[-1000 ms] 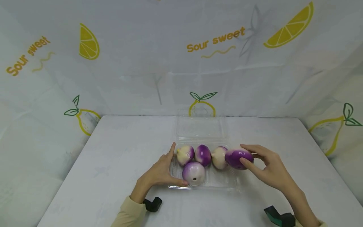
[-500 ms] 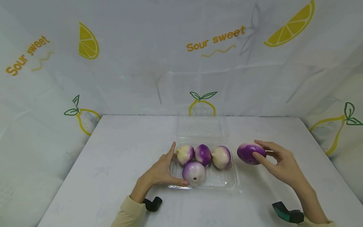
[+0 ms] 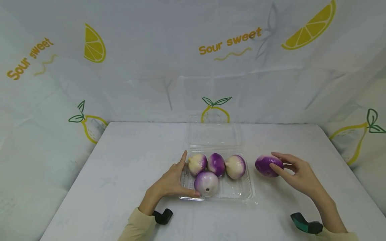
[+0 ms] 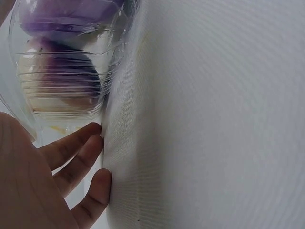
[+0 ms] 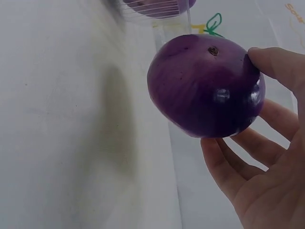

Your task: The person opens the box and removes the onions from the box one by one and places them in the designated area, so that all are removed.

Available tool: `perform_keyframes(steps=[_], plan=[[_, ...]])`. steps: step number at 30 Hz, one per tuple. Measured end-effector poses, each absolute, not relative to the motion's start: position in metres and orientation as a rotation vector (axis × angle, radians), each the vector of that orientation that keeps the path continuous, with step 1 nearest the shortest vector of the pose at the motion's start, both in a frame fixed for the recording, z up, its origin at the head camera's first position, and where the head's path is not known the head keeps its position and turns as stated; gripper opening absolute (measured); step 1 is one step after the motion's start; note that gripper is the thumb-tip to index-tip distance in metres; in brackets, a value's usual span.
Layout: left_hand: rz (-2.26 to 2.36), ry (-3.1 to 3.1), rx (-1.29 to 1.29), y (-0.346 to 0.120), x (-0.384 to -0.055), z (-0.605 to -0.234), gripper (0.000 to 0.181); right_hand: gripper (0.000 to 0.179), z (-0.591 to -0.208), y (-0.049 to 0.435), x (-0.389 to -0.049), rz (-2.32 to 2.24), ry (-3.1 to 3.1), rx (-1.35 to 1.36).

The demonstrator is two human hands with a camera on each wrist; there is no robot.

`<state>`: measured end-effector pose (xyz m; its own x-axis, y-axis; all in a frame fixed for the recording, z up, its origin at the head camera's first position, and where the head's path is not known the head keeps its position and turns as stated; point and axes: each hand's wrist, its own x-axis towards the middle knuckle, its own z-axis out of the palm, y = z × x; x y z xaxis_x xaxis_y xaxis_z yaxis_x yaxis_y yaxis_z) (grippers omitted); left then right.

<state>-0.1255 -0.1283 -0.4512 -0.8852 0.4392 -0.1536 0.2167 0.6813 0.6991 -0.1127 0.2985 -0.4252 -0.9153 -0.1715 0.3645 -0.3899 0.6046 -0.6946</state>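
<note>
A clear plastic clamshell box (image 3: pixel 232 192) stands on the table with its lid (image 3: pixel 214 134) folded back. Inside are several purple-and-white turnips: a yellowish-tipped turnip (image 3: pixel 197 164) at the back left, a mostly purple turnip (image 3: pixel 216 164) beside it, a pale turnip (image 3: pixel 236 167) at the right and a front turnip (image 3: pixel 206 184). My left hand (image 3: pixel 169 182) spans the box's left side, thumb at the front rim, fingers extended. To the right of the box, my right hand (image 3: pixel 297 172) holds a deep purple turnip (image 5: pixel 205 86) between thumb and fingers, above the table.
The white table (image 3: pixel 126 160) reaches back to a white cloth backdrop (image 3: pixel 144 67) printed with lemons and lettering. A black wrist mount (image 3: pixel 163 217) sits at the left wrist, and a black-and-green mount (image 3: pixel 306 224) at the right.
My right hand has carried the deep purple turnip rightward from over the box's right edge, then slightly lower. The left hand and the box stay in place.
</note>
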Motion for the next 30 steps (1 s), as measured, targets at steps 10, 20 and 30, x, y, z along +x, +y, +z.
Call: perform_keyframes(steps=[10,20,30], plan=[[1.013,2.588,0.511,-0.129,-0.127,-0.454,0.149,0.039,-0.434,0.301,-0.114,1.128,-2.681,0.432],[1.016,2.591,0.517,-0.128,-0.126,-0.453,0.149,0.041,-0.438,0.301,-0.116,1.119,-2.635,0.453],[1.024,2.586,0.517,-0.128,-0.126,-0.453,0.149,0.048,-0.44,0.297,-0.117,1.025,-2.701,0.384]])
